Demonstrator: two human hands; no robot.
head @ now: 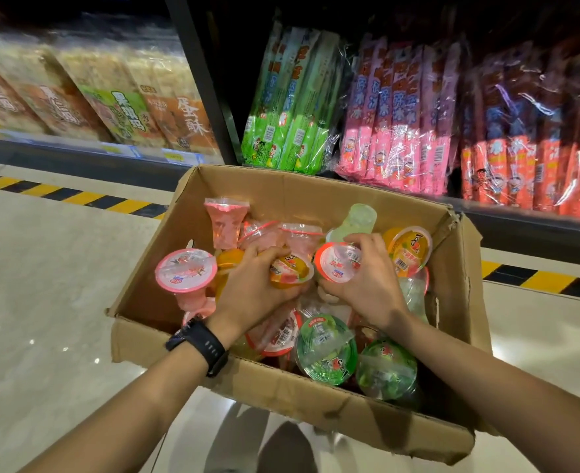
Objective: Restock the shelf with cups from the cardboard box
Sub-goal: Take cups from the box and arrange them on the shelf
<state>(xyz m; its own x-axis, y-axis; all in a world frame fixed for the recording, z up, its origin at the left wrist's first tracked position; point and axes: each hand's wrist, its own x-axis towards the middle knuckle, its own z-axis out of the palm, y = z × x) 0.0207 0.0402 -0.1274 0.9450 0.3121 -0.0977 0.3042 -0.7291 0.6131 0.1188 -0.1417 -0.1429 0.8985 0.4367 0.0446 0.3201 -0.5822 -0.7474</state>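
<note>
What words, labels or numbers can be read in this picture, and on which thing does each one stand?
"蛋酥": the orange snack pack, at left.
"碎冰冰": the pink ice-pop packs, creased.
The green snack pack: large characters, too blurred to be sure.
The cup lids in the cardboard box: print and barcodes too small.
The shelf price tags: blurred.

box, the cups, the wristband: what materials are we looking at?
Box: brown cardboard, matte, with creased flaps and torn edges. Cups: likely thin clear plastic, glossy, since the contents show through; the lids look like printed film. Wristband: probably rubber or silicone, matte black with punched holes.
</note>
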